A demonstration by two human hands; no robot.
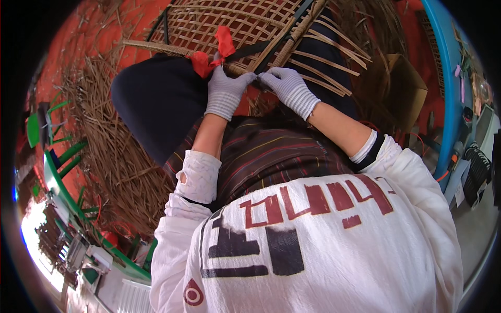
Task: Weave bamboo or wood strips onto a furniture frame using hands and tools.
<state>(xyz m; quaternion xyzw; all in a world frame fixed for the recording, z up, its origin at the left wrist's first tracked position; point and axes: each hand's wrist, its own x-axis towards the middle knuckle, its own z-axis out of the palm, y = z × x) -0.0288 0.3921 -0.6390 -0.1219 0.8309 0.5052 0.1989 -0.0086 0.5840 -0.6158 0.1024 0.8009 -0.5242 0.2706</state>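
A woven rattan panel (240, 16) with an open lattice rests across my lap. Its near edge has a rod wrapped in cane (156, 48), and loose strip ends (326, 78) stick out at the right. My left hand (227, 89), in a grey-white knit glove, is closed at the panel's near corner, thumb pointing right. Bright red cloth pieces (225, 41) stand at its fingers. My right hand (288, 89), in a matching glove, pinches close beside the left thumb. A small dark piece shows by its fingertips; its kind is unclear. A flat black strip (249, 50) crosses the panel above both hands.
Heaps of brown dry strips (117, 151) cover the red floor on the left. A cardboard box (399, 91) stands right of my knee. Beyond it is a blue-edged table (448, 62) with tools. A green-edged item (94, 224) stands at lower left.
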